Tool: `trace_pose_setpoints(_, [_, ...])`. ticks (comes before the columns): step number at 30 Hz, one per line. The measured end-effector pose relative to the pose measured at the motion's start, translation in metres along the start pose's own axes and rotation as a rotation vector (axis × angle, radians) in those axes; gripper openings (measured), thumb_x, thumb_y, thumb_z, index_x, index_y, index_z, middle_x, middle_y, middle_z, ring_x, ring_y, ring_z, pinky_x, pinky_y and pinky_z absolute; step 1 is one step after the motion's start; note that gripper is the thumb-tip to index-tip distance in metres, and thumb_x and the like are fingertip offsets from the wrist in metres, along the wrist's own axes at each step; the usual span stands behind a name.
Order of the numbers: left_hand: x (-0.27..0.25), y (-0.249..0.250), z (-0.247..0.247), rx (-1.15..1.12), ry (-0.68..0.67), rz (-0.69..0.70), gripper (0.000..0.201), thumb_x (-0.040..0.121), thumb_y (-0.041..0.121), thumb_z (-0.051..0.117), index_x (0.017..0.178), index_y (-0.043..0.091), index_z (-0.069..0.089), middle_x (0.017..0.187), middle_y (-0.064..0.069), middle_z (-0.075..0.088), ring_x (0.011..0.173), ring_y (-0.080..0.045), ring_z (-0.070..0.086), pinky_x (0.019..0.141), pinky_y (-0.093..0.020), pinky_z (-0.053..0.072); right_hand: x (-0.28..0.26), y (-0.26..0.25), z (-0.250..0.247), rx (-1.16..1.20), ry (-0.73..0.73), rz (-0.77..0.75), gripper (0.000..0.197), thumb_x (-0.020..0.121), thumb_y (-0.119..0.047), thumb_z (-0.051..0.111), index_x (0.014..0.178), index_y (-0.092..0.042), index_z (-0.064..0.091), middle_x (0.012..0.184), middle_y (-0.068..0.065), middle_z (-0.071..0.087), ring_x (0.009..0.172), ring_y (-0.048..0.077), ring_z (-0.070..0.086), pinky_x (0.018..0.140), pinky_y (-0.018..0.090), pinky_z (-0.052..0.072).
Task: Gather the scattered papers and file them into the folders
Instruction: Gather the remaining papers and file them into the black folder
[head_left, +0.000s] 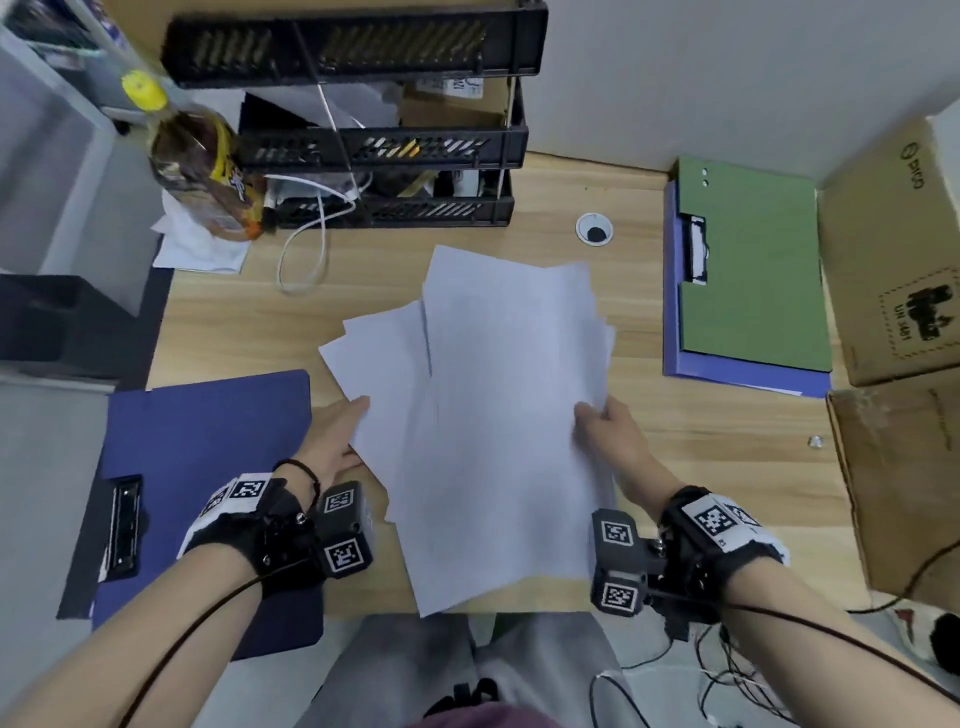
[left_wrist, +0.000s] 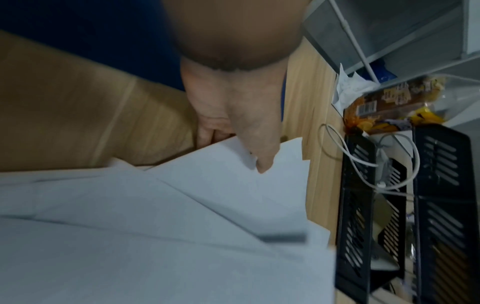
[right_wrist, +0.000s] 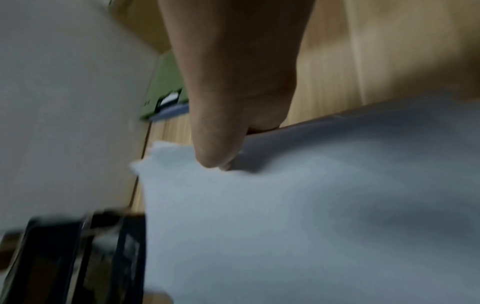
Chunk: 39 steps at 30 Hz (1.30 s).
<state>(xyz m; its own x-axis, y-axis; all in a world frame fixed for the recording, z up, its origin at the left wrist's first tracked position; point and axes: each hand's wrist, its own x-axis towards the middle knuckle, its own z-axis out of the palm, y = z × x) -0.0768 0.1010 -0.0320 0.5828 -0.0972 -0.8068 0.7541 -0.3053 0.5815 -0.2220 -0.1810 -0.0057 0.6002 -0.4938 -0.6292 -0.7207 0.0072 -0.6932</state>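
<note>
The papers (head_left: 483, 415) are a loose, uneven stack of plain white sheets, fanned so that several corners and edges stick out at the far end and on the left side. The stack lies at the middle of the table (head_left: 701, 447), with its near end reaching past the table's front edge.

The left hand (head_left: 337, 441) grips the stack's left edge: in the left wrist view the thumb (left_wrist: 262, 152) lies on top of the sheets and the fingers (left_wrist: 207, 133) go beneath them, a pinching grip. The right hand (head_left: 613, 431) holds the right edge the same way; in the right wrist view the thumb (right_wrist: 215, 148) presses down on the top sheet while the fingers curl under the edge.

Left of the papers, a dark blue folder (head_left: 208, 467) lies open and flat, its metal clip (head_left: 123, 525) near its left side. Right of the papers, against the wall, a green folder (head_left: 753, 270) lies on top of a lighter blue folder (head_left: 675, 322). Beyond the papers stands a black stacked tray rack (head_left: 384, 140), with a bottle (head_left: 202, 161) with a yellow cap and a white cable (head_left: 306, 249) at its left. Cardboard boxes (head_left: 883, 260) stand to the far right of the papers.
</note>
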Motion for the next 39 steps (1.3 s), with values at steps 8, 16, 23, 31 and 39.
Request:
trace_pose_setpoints(8, [0.006, 0.014, 0.015, 0.301, -0.012, 0.149, 0.012, 0.093, 0.013, 0.051, 0.094, 0.019, 0.062, 0.100, -0.005, 0.067, 0.086, -0.025, 0.063, 0.076, -0.034, 0.051, -0.008, 0.035, -0.022, 0.171, 0.314, 0.221, 0.026, 0.096, -0.005, 0.043, 0.120, -0.006, 0.051, 0.099, 0.005, 0.059, 0.093, 0.027, 0.054, 0.072, 0.031, 0.040])
trace_pose_setpoints(16, [0.003, 0.006, 0.003, 0.564, -0.261, 0.009, 0.048, 0.072, -0.001, 0.069, 0.115, 0.017, 0.059, 0.116, -0.004, 0.066, 0.107, -0.023, 0.061, 0.091, -0.040, 0.053, 0.009, 0.007, -0.010, 0.319, 0.229, 0.166, 0.024, 0.097, -0.006, 0.045, 0.120, -0.007, 0.053, 0.094, 0.000, 0.062, 0.084, 0.018, 0.057, 0.065, 0.028, 0.044])
trace_pose_setpoints(23, [0.001, 0.009, 0.006, 0.388, -0.340, -0.038, 0.042, 0.079, 0.020, 0.070, 0.118, 0.027, 0.056, 0.121, 0.001, 0.064, 0.109, -0.020, 0.062, 0.096, -0.038, 0.050, 0.037, -0.003, 0.003, 0.447, 0.139, 0.216, 0.036, 0.096, -0.008, 0.054, 0.131, -0.001, 0.051, 0.122, 0.013, 0.065, 0.109, 0.032, 0.063, 0.075, 0.032, 0.053])
trace_pose_setpoints(31, [0.003, 0.015, 0.021, 0.155, -0.263, -0.084, 0.026, 0.094, 0.038, 0.056, 0.116, 0.024, 0.062, 0.112, -0.002, 0.070, 0.098, -0.022, 0.067, 0.079, -0.031, 0.053, 0.054, 0.002, 0.007, 0.246, 0.096, 0.170, 0.036, 0.091, 0.003, 0.053, 0.126, -0.002, 0.051, 0.116, 0.008, 0.065, 0.098, 0.025, 0.064, 0.053, 0.019, 0.052])
trace_pose_setpoints(39, [0.009, 0.020, 0.041, 0.103, -0.212, -0.021, 0.039, 0.088, 0.038, 0.065, 0.124, 0.025, 0.057, 0.114, 0.001, 0.069, 0.102, -0.019, 0.067, 0.074, -0.030, 0.055, 0.056, 0.014, -0.033, -0.044, 0.132, 0.096, 0.037, 0.085, 0.002, 0.050, 0.118, -0.012, 0.058, 0.106, 0.007, 0.067, 0.099, 0.030, 0.062, 0.081, 0.037, 0.052])
